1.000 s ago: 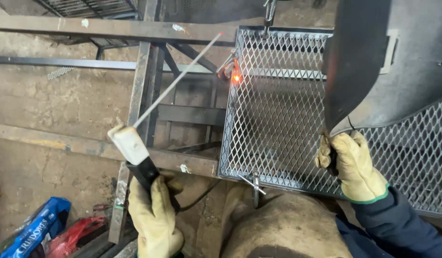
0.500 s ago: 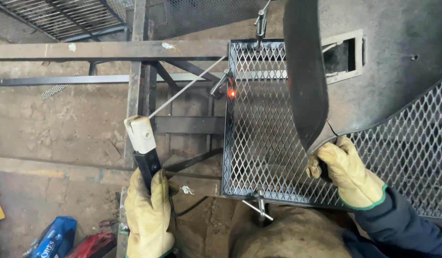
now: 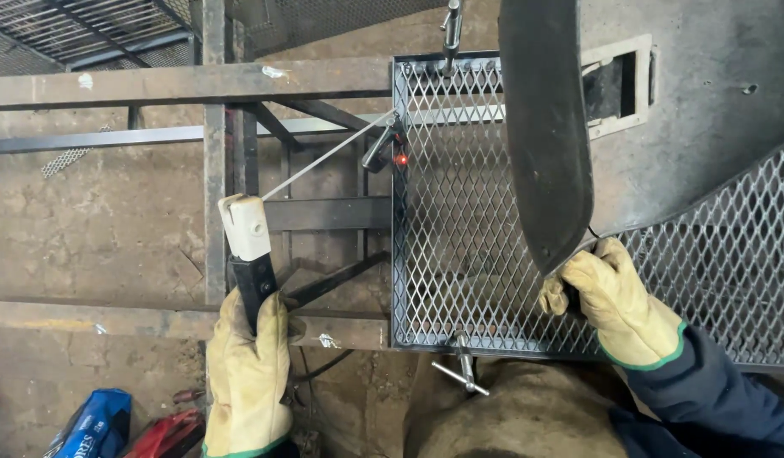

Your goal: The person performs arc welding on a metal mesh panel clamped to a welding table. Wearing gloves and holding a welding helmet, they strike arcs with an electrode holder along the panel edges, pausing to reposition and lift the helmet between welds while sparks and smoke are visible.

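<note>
Since the earlier frames our left hand [image 3: 248, 377] has drawn the welding holder [image 3: 249, 254] down and left a little, and the glow at the mesh edge has shrunk to a small red dot [image 3: 401, 159]. We have that gloved hand closed around the holder's black handle, with one thin rod [image 3: 324, 163] running up and right so its tip sits at the left edge of the mesh panel [image 3: 460, 246], just beside the dot. Our right hand [image 3: 616, 301], also gloved, is closed on the lower edge of the dark welding shield [image 3: 544, 136] held over the panel. To do this well, we judge it best to keep the rod tip steady on the seam where mesh meets frame [image 3: 188, 85], and bring the shield across our eyes before striking. We count two gloves, one rod, one shield, one mesh panel and two clamps [image 3: 464, 369] on it, top and bottom.
</note>
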